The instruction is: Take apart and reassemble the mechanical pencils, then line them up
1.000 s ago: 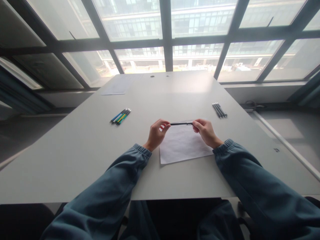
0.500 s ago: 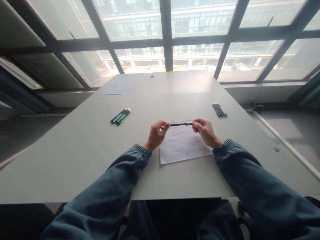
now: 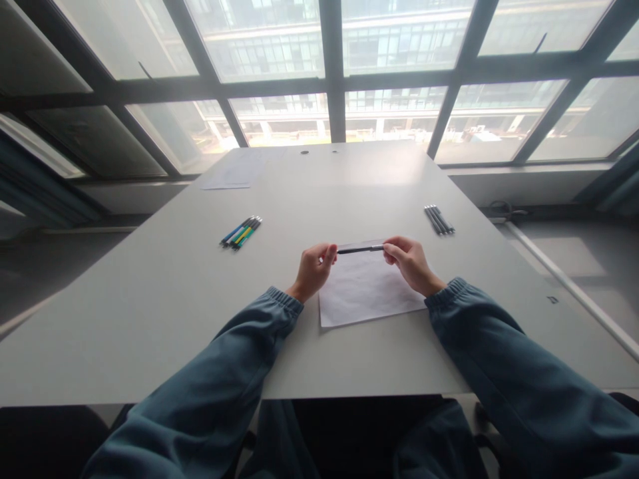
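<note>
The dark pen (image 3: 360, 250) runs left to right, its clip (image 3: 377, 247) toward the right hand (image 3: 408, 265) — this grip pinches it, also the left hand (image 3: 314, 269) — and both ends are hidden.

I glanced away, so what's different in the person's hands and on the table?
The left hand has shifted, its thumb now more upright, and the left end of the black pen has dipped slightly. The right hand, paper, coloured pens and dark pens stayed put.
</note>
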`<state>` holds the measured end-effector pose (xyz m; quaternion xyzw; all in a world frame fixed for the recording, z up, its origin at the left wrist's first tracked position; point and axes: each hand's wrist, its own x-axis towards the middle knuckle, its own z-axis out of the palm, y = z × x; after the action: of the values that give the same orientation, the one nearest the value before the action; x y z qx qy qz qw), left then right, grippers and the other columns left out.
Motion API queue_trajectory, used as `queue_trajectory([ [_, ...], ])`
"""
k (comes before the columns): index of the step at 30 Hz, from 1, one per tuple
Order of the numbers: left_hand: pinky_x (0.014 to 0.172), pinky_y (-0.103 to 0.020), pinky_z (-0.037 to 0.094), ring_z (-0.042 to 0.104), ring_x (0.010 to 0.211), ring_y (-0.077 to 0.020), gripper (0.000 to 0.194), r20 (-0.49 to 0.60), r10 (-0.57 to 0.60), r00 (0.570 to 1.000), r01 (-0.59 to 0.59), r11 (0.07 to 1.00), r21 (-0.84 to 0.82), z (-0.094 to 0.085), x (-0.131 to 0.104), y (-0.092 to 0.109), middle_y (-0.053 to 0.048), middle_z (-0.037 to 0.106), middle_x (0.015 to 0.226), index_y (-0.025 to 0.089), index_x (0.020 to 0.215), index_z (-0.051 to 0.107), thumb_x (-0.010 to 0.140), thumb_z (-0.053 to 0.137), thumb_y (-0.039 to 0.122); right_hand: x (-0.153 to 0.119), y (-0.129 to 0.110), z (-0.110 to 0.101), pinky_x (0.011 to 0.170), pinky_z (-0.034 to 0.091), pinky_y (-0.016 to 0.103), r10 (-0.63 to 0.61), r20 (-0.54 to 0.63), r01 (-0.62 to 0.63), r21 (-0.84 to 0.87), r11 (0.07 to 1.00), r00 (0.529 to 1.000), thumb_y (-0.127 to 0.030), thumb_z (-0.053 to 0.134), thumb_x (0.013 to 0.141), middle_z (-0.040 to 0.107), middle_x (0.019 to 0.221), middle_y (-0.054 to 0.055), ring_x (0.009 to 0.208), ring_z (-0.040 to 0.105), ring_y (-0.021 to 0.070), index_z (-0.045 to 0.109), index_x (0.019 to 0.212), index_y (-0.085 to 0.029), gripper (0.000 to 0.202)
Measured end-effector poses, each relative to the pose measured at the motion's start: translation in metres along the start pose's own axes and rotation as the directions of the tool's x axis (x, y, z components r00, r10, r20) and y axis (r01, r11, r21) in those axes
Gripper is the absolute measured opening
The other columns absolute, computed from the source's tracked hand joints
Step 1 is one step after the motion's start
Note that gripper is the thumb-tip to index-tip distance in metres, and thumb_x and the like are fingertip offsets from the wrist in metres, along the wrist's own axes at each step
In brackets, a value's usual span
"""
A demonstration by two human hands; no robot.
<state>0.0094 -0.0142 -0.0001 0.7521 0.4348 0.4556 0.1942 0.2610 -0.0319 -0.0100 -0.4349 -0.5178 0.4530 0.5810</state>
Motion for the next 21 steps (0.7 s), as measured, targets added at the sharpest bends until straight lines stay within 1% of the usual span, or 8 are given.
queue_trajectory([
  [6,0.060,-0.028,0.042,0.053,0.051,-0.0134,0.066,-0.013,-0.031,0.999,0.031,0.999,-0.016,-0.0004,-0.0001,0.0018,-0.001,0.055,0.051,0.019,0.054,0.053,0.101,0.038,0.063,0.0006,0.0003,-0.0005,0.058,0.041,0.029,-0.015,-0.005,0.015,0.017,1.000,1.000,-0.031,0.072,0.079,0.060,0.063,-0.001,0.060,0.052,0.0129,0.072,0.083,-0.017,0.015],
  [9,0.060,-0.028,0.042,0.054,0.052,-0.0137,0.066,-0.022,-0.036,0.999,0.035,0.999,-0.027,-0.0008,0.0002,0.0008,-0.001,0.056,0.052,0.019,0.054,0.055,0.100,0.039,0.063,0.0010,0.0009,-0.0003,0.058,0.041,0.029,-0.014,-0.010,0.014,0.026,1.000,1.000,-0.030,0.071,0.078,0.060,0.063,-0.001,0.060,0.052,0.0130,0.072,0.083,-0.017,0.014],
  [11,0.062,-0.028,0.044,0.058,0.056,-0.0148,0.064,-0.024,-0.039,0.999,0.038,0.998,-0.042,-0.0011,0.0004,-0.0009,-0.002,0.061,0.056,0.019,0.056,0.059,0.099,0.043,0.063,0.0011,0.0007,-0.0001,0.058,0.041,0.029,-0.013,-0.020,0.014,0.029,0.999,1.000,-0.030,0.071,0.078,0.059,0.062,-0.001,0.059,0.051,0.0131,0.071,0.082,-0.018,0.013],
  [14,0.067,-0.029,0.048,0.065,0.065,-0.0174,0.057,-0.026,-0.039,0.999,0.038,0.997,-0.063,-0.0014,0.0009,-0.0037,-0.005,0.071,0.067,0.019,0.064,0.070,0.097,0.050,0.061,0.0012,-0.0001,0.0000,0.058,0.041,0.029,-0.016,-0.043,0.017,0.028,0.999,0.999,-0.031,0.070,0.078,0.059,0.061,-0.001,0.058,0.051,0.0131,0.070,0.081,-0.018,0.013],
  [16,0.068,-0.030,0.049,0.068,0.072,-0.0186,0.050,-0.027,-0.038,0.999,0.036,0.996,-0.078,-0.0010,0.0010,-0.0048,-0.005,0.075,0.075,0.019,0.072,0.075,0.095,0.056,0.059,0.0014,-0.0007,-0.0001,0.057,0.041,0.029,-0.015,-0.057,0.016,0.021,1.000,0.998,-0.031,0.070,0.078,0.059,0.061,-0.001,0.058,0.050,0.0131,0.070,0.080,-0.018,0.014],
  [21,0.069,-0.029,0.054,0.071,0.079,-0.0191,0.030,-0.067,-0.039,0.997,0.030,0.990,-0.138,0.0022,0.0006,-0.0040,-0.007,0.078,0.087,0.020,0.084,0.079,0.090,0.069,0.048,0.0021,-0.0004,-0.0003,0.057,0.040,0.029,-0.013,-0.072,0.015,0.025,1.000,0.997,-0.029,0.069,0.078,0.059,0.061,-0.001,0.058,0.050,0.0132,0.070,0.079,-0.018,0.012],
])
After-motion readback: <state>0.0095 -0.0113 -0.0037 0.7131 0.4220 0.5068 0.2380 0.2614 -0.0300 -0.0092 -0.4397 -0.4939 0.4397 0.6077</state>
